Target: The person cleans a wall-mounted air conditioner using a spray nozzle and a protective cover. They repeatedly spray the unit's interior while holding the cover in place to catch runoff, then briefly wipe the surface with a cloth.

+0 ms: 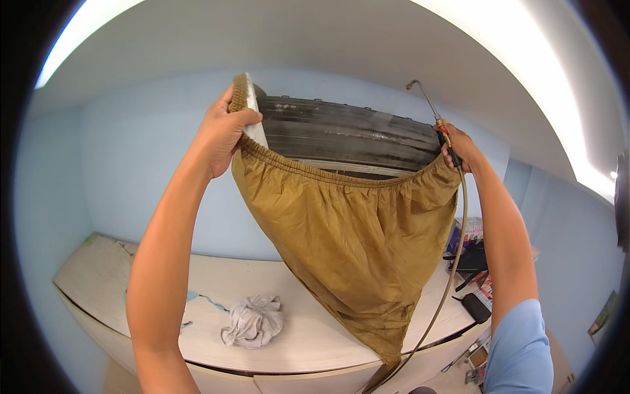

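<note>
A wall-mounted air conditioner [341, 134] has its dark, dirty inside laid bare. Under it hangs a brown cleaning bag [348, 230] with a gathered elastic rim, tapering to a low point at the right. At the unit's left end, my left hand [222, 136] is closed on the bag's rim, thumb over the white end piece. My right hand [463, 148], by the unit's right end, grips a spray wand [428, 100] with a hooked metal tip pointing up. It is close to the bag's rim; whether it also holds the fabric is hidden. A thin hose [453, 270] runs down from the wand.
Below stands a long pale cabinet [298, 331]. On its top lie a crumpled grey cloth [254, 322] and a blue strip [209, 301]. Black bags [469, 259] and a black case [475, 307] crowd its right end. The ceiling [328, 39] is close above.
</note>
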Available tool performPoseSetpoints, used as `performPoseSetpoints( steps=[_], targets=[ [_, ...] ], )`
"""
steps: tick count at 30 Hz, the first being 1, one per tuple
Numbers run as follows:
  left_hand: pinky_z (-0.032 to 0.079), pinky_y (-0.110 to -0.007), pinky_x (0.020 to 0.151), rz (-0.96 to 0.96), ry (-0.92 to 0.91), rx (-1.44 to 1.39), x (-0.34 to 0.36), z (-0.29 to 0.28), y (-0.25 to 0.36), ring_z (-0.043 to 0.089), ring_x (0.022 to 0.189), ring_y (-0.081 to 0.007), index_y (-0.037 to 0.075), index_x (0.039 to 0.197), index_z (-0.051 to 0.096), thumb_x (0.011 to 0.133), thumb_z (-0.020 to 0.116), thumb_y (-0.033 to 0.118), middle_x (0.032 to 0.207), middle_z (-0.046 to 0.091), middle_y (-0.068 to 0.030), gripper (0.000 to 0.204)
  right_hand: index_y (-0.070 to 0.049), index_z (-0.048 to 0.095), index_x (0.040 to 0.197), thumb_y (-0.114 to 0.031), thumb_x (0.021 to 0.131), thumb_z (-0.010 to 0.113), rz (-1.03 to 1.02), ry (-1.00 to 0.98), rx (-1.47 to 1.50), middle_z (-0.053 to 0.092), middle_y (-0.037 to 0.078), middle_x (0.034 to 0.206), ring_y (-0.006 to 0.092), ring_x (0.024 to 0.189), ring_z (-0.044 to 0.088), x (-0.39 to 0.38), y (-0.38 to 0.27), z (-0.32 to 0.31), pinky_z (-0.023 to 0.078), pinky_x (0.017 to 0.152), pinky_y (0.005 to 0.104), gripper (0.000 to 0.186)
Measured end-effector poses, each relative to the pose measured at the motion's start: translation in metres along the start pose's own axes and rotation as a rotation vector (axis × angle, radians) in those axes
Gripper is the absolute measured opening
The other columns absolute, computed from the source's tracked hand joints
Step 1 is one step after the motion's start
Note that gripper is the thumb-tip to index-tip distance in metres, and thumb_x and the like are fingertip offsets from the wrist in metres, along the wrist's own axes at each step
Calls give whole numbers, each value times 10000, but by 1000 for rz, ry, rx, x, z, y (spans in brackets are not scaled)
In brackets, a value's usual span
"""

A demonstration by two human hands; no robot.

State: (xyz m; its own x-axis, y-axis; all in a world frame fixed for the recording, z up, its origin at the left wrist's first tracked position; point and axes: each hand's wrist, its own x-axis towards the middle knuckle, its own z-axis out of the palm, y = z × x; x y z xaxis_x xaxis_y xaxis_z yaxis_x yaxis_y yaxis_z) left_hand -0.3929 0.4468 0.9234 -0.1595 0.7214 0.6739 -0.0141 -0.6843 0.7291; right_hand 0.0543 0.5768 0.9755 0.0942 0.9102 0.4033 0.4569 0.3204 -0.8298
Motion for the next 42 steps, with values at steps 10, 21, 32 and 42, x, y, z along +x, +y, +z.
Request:
performPoseSetpoints(
  steps=[10, 21, 32, 42],
  targets=[
    [496, -314, 846, -23, -81, 174, 44, -9, 33, 561, 954, -137, 84, 1476, 443, 790, 591, 16, 1112, 600, -36, 705, -168, 553, 1356, -601, 1036, 345, 50, 5, 133, 468, 16, 576, 119, 426, 454, -38, 53, 15, 401, 422, 290, 577],
    [469, -379, 1010, 58, -233, 398, 53, -8, 38, 539, 1215, -235, 22, 1590, 237, 788, 561, -29, 1434, 495, -126, 867, -105, 520, 1411, -548, 1062, 359, -76, -135, 80, 456, 15, 532, 95, 379, 443, -53, 18, 58, 392, 361, 255, 587],
    [365, -369, 1130, 98, -192, 653, 50, -10, 43, 415, 1374, -262, 43, 1568, 314, 768, 524, -54, 1465, 405, -141, 833, -48, 520, 1423, -488, 1060, 353, -201, -241, 4, 483, 38, 556, 109, 410, 463, -36, -14, 78, 407, 394, 277, 594],
    [386, -367, 1108, 153, -145, 680, 40, -35, 53, 440, 1340, -269, 43, 1558, 337, 789, 489, -56, 1446, 416, -138, 790, -75, 489, 1456, -508, 1068, 341, -273, -373, -17, 497, 32, 571, 96, 420, 463, -33, -77, 148, 403, 400, 264, 600]
  ],
)
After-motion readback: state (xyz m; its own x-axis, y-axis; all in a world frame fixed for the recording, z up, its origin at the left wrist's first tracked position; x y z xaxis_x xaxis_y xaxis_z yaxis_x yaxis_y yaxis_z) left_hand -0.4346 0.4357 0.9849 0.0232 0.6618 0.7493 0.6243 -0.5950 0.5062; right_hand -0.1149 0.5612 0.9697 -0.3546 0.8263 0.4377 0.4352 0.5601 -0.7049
